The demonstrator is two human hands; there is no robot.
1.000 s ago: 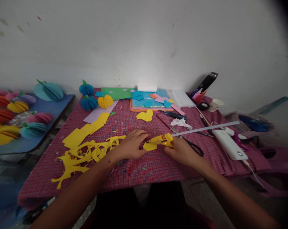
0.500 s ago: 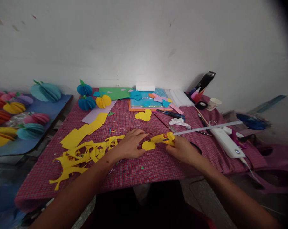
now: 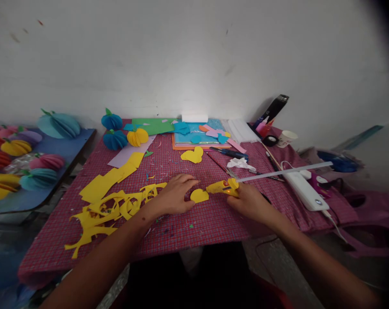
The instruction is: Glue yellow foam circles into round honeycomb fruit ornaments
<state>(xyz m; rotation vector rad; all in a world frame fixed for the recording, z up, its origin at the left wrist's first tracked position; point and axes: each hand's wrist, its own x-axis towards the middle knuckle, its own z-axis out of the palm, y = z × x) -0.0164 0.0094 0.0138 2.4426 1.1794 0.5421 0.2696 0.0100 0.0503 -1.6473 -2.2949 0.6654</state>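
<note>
My right hand (image 3: 250, 202) is wrapped round a yellow hot glue gun (image 3: 222, 186), whose nozzle points left. A long whitish glue stick (image 3: 284, 171) sticks out of its back to the right. The nozzle tip is at the upper right edge of a small yellow paper disc (image 3: 199, 196) lying on the checked cloth. Palm down at the disc's left side is my left hand (image 3: 175, 195), fingers stretched and thumb apart, its thumb tip close to the disc's edge. Whether the thumb touches the paper I cannot tell. Further back lie several yellow paper rounds (image 3: 192, 155).
Yellow paper scraps (image 3: 98, 216) spread to the left. Finished paper pumpkins (image 3: 138, 137) stand at the back left, and more on a blue table (image 3: 75, 150). At right are a white power strip (image 3: 305, 191), a paper cup (image 3: 287, 138) and a black bottle (image 3: 276, 107).
The glue gun has shifted slightly right along the disc's far edge, its nozzle now nearer the right side. My left hand has kept its place by the disc.
</note>
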